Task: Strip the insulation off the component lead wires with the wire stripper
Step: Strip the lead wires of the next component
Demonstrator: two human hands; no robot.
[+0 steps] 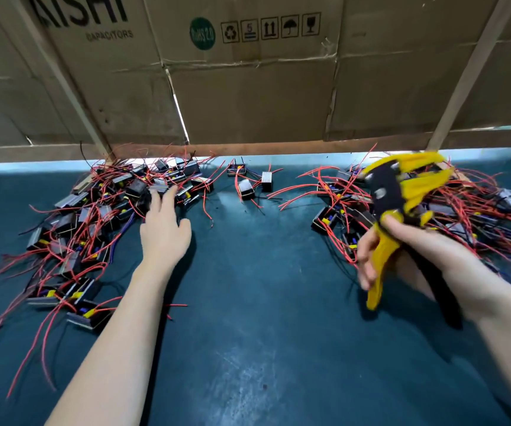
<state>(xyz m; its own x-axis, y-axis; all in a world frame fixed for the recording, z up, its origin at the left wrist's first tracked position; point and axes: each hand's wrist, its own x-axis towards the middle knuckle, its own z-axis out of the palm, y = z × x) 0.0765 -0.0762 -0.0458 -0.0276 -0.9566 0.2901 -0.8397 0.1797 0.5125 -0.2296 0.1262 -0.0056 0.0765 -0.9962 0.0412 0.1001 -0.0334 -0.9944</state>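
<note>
Component lead wires [143, 192] heaped at ten o'clock on green mat [248, 302]. Left hand [165, 229] over heap, fingers spread, holding nothing. Right hand [401, 250] at three o'clock, closed around wire stripper [389, 195]. Best to single out one component, present lead straight to stripper head

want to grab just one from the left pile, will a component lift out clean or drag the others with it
Probably drags neighbours: the red lead wires in the left pile cross and loop over one another. The wires curve loosely, so likely floppy. The boxy components lie flat, so unlikely to roll. The left hand reaches in open.
</note>
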